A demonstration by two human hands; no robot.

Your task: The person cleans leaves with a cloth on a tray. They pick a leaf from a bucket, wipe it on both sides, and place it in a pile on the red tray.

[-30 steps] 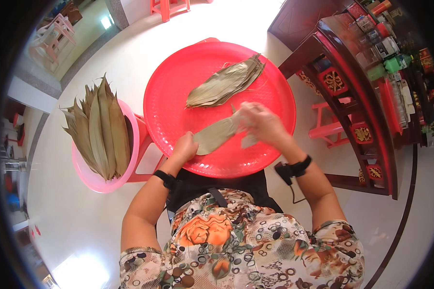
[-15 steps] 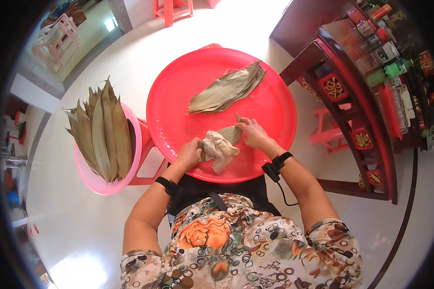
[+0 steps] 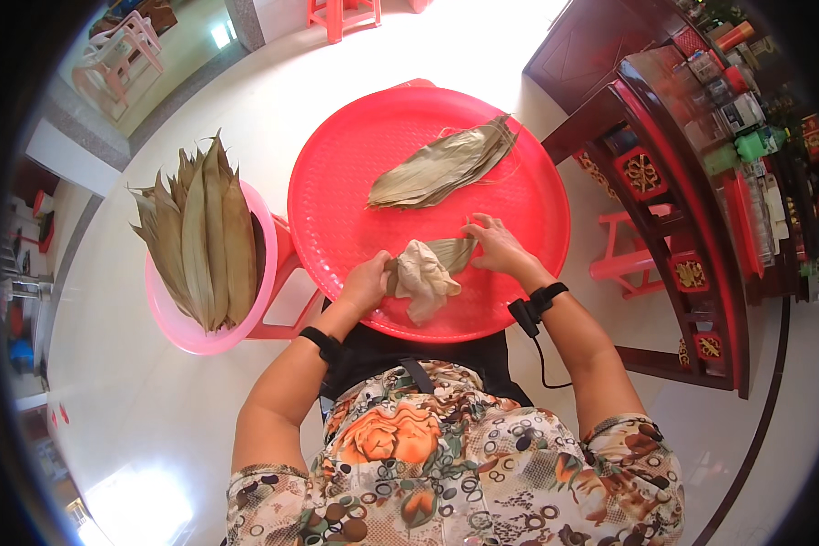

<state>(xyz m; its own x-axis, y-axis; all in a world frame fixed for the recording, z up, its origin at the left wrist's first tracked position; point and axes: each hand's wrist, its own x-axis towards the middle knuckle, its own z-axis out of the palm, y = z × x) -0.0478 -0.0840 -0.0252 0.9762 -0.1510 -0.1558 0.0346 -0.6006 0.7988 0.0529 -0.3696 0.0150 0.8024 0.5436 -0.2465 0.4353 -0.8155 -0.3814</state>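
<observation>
A long dried leaf [image 3: 455,254] is stretched between my hands above the near part of a round red tray [image 3: 337,196]. My left hand [image 3: 368,281] is closed on its left end, some fingers hidden. My right hand [image 3: 502,248] is at the other end, fingers bent around the leaf's edge. A crumpled off-white cloth [image 3: 422,273] is draped over the leaf beside my left hand; its lower part hangs toward the tray's near rim. Farther back on the tray lies a flat stack of dried leaves [image 3: 441,168].
At the left, a pink basin [image 3: 191,338] holds a bundle of upright dried leaves [image 3: 200,241], next to a red stool [image 3: 287,296]. A dark red wooden cabinet [image 3: 632,136] crowded with goods stands at the right. Another red stool [image 3: 344,13] is beyond the tray.
The whole view has shifted slightly, so the tray sits farther right. My right hand's fingers look a bit more spread at the leaf's end. The cloth stays on the leaf.
</observation>
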